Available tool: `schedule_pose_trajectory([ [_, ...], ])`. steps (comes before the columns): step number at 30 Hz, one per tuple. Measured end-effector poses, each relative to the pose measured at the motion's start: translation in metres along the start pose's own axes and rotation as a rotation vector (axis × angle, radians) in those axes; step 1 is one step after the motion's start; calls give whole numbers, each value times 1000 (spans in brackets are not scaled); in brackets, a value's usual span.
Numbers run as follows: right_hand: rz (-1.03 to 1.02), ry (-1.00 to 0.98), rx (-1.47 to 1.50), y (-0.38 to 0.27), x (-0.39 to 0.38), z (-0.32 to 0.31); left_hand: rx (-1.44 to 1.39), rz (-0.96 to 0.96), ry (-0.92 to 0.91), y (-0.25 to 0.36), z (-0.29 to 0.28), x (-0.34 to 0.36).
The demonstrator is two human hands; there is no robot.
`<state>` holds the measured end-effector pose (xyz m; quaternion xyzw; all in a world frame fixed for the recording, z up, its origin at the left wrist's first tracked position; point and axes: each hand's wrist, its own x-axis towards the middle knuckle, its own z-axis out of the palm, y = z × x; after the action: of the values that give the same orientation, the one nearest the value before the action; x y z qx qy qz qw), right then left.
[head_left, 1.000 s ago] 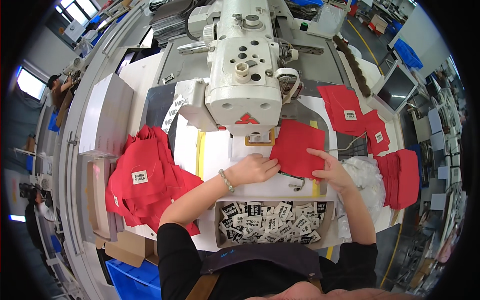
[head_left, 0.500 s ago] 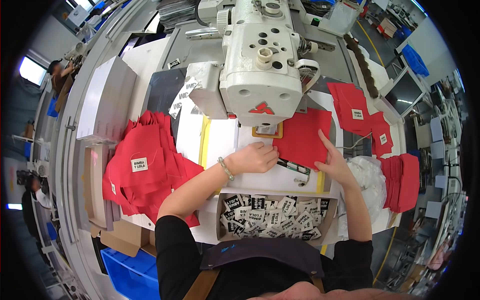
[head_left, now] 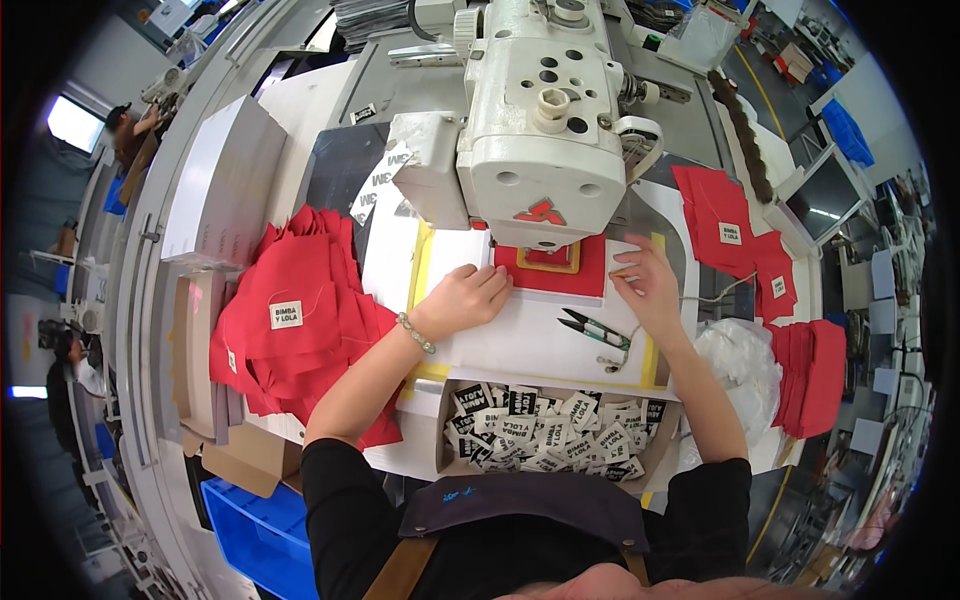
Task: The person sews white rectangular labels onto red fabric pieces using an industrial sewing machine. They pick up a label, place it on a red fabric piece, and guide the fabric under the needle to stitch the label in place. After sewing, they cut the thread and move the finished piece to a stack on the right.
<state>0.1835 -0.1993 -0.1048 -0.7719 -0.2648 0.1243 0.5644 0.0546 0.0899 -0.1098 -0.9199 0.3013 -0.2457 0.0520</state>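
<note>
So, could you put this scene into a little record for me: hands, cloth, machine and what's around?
Left hand: at the left edge of the red cloth
Right hand: by the cloth's right edge; contact unclear
Cloth: flat beneath the machine, under a yellow frame
Machine: white, red emblem
Snips: on the white board
Box: full of small labels
Left side: red pile, top piece labelled
Right side: red stack, clear bag
</note>
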Motion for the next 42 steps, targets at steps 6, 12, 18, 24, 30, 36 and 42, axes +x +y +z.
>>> schedule_pose_trajectory([
  [6,-305,-206,-292,-10,-3,-3,-88,-104,65,-4,1,0],
  [12,-529,-116,-755,-29,1,7,-184,-303,105,-5,6,10],
  [18,-557,-70,-862,-7,13,10,-210,-415,164,-4,9,17],
  [24,-431,-29,-706,-9,20,13,-207,-452,171,-3,8,18],
  [30,-413,-199,-730,-21,10,8,-258,-422,101,-3,-5,8],
  [36,-365,-237,-710,-23,0,2,-321,-463,61,-4,-18,-1],
  [42,-419,-167,-687,-18,-2,8,-385,-510,45,-1,-15,-6],
])
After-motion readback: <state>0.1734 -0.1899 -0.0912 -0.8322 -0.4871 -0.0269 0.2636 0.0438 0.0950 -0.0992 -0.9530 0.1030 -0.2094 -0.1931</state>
